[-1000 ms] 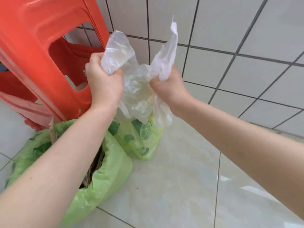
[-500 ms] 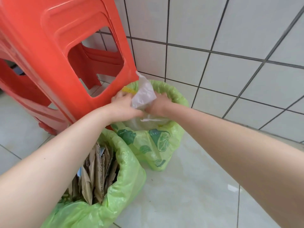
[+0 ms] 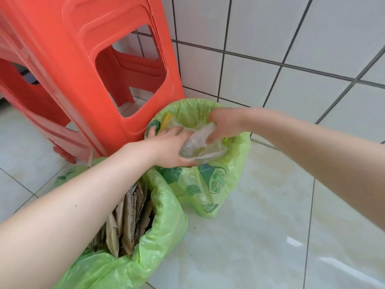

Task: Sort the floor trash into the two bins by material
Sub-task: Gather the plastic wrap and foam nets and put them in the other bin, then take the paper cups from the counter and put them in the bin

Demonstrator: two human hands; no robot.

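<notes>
Two bins lined with green bags stand on the tiled floor. The far bin point(image 3: 235, 161) holds plastic, with something yellow inside. The near bin point(image 3: 164, 222) is packed with brown cardboard and paper point(image 3: 127, 222). A crumpled clear plastic bag point(image 3: 198, 142) sits in the mouth of the far bin. My left hand point(image 3: 170, 149) presses on it from the left, fingers around it. My right hand point(image 3: 225, 122) pinches its upper right edge.
A stack of red plastic stools point(image 3: 83, 65) stands just left of the far bin, touching it. A white tiled wall point(image 3: 291, 49) runs behind. Glossy floor tiles point(image 3: 250, 236) spread to the right and front.
Both hands have lowered the clear plastic bag from chest height into the far bin. It now sits deeper in the bin's mouth, and my view has moved closer.
</notes>
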